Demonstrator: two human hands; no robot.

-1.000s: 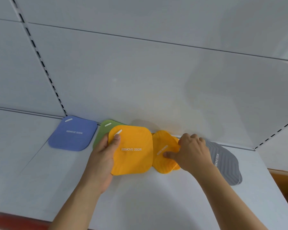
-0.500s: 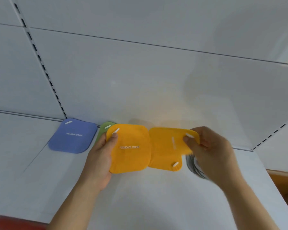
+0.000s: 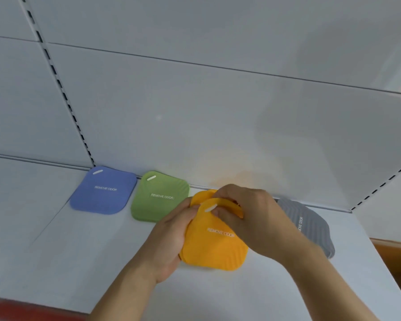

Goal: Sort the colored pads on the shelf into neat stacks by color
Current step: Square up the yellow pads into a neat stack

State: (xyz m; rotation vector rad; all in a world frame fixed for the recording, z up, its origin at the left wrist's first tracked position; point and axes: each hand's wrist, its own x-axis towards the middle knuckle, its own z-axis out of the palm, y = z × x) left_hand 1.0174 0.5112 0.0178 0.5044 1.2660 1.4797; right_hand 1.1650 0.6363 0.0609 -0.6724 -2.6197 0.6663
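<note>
Both forearms reach in from the lower edge over a white shelf (image 3: 79, 262), meeting at a stack of orange pads (image 3: 214, 246) near its middle. The left hand (image 3: 171, 237) cups the stack's left edge, palm turned inward, thumb lying across the top near the upper corner and fingers curled underneath. The right hand (image 3: 250, 218) comes over from the right, wrist bent, its thumb and fingertips pinching the upper corner of the top orange pad beside the white slot. At least two orange pads show: one printed "REMOVE ODOR" on top and another's rim behind it; whether more lie beneath cannot be told. One blue pad (image 3: 103, 191) lies flat at the back left of the shelf, apart from one green pad (image 3: 159, 196) just right of it, whose right edge sits close to the left hand's fingers. A ribbed grey pad (image 3: 310, 225) lies to the right, partly hidden by the right forearm; its count cannot be told.
</note>
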